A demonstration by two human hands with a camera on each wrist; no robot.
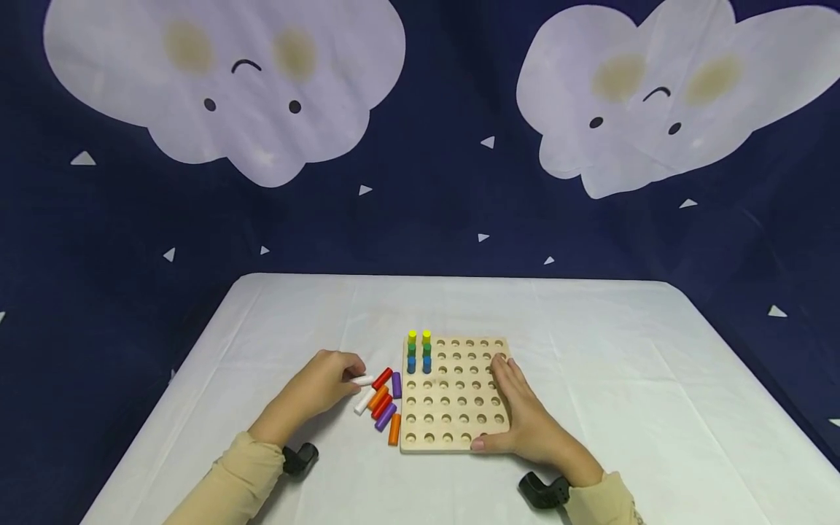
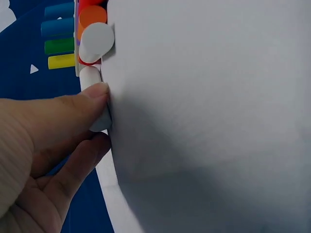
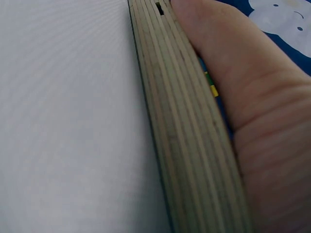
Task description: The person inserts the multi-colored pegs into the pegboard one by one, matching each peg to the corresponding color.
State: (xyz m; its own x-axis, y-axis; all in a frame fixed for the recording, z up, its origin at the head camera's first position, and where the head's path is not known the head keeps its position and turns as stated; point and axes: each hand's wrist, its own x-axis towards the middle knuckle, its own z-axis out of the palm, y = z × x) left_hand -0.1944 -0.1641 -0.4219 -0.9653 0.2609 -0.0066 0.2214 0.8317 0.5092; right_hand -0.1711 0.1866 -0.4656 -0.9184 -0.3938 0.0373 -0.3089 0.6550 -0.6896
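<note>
In the head view, my left hand (image 1: 323, 386) is at the left of a heap of loose pegs, pinching a white peg (image 1: 362, 380) by one end. The left wrist view shows the thumb (image 2: 95, 94) on that peg, with fingertips beneath. My right hand (image 1: 525, 419) rests on the right side of a wooden pegboard (image 1: 436, 448), fingers spread over its right edge and thumb near its front edge. Blue pegs (image 1: 426, 364), green pegs (image 1: 411, 351) and yellow pegs (image 1: 426, 336) stand in two columns at the board's back left. The right wrist view shows the board's layered side.
Between the left hand and the board lie another white peg (image 1: 364, 402), a red peg (image 1: 382, 378), a purple peg (image 1: 397, 385), an orange peg (image 1: 394, 430) and several more. All rest on a white-covered table (image 1: 315, 313). Behind it hangs a dark blue cloud-patterned cloth (image 1: 433, 219).
</note>
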